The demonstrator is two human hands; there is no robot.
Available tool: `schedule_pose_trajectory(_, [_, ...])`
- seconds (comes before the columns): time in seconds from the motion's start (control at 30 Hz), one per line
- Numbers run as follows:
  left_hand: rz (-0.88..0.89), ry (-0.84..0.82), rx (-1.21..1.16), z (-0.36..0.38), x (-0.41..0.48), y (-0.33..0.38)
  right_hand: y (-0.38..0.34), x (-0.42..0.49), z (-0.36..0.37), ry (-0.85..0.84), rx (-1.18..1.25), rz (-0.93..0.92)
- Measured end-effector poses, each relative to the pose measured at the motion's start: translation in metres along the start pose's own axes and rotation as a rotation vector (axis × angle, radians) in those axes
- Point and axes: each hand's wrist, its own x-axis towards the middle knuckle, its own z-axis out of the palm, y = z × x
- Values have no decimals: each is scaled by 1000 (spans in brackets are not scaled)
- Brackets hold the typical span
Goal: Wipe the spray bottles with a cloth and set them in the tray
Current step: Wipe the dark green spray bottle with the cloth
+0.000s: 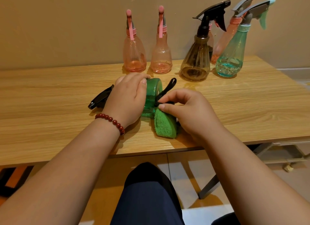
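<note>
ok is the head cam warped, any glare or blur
Head view: wide-angle warp, the teal bottle at the right leans outward; warm soft light, faint shadows under the left hand; a small sheen on the table before the brown bottle; nothing badly blurred.

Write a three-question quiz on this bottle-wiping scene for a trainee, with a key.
1. True or false: the green bottle stands upright on the table.
2. What does the right hand pinch? A) a green cloth B) a pink bottle C) a tray
3. Fill in: the brown bottle at the back has a ___ trigger head.

Key
1. False: it lies on its side, gripped by the left hand.
2. A
3. black
</note>
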Motion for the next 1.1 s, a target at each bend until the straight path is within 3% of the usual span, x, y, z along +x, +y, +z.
schedule_pose_trajectory(0.17, [-13,-28,9,-2,5,4,-5,4,5,138,-46,-86])
schedule_pose_trajectory(0.4, [-17,-17,1,-2,2,5,1,5,4,75,-298,-52])
schedule_pose_trajectory(0.57, [-23,-4,-8,-2,1,4,-7,7,4,141,-112,-81])
schedule_pose_trajectory(0.87, [-15,-12,9,-1,1,4,6,3,3,64,-351,-69])
schedule_pose_trajectory(1.1, [-12,-12,8,-1,-1,3,-1,4,-30,237,-308,-105])
